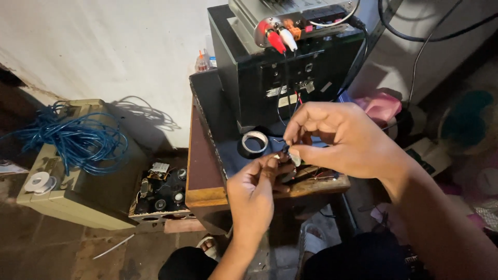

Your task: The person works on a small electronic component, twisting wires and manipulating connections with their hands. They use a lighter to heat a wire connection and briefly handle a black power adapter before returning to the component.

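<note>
Left hand, right hand both pinching small pale part with thin dark wires.

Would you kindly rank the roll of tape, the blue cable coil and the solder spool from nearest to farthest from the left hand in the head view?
From the left hand:
1. Roll of tape, just above on the dark surface.
2. Blue cable coil, far left on the beige case.
3. Solder spool, farthest left, below the coil.

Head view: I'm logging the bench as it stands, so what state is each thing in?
Left hand: closed, pinching thin wires.
Right hand: fingers pinched on the same thin wires.
Tape roll: lying flat on the bench.
Red and white plugs: plugged into the silver unit.
Blue cable: loosely coiled on the beige case.
Open circuit box: uncovered, parts showing.
</note>
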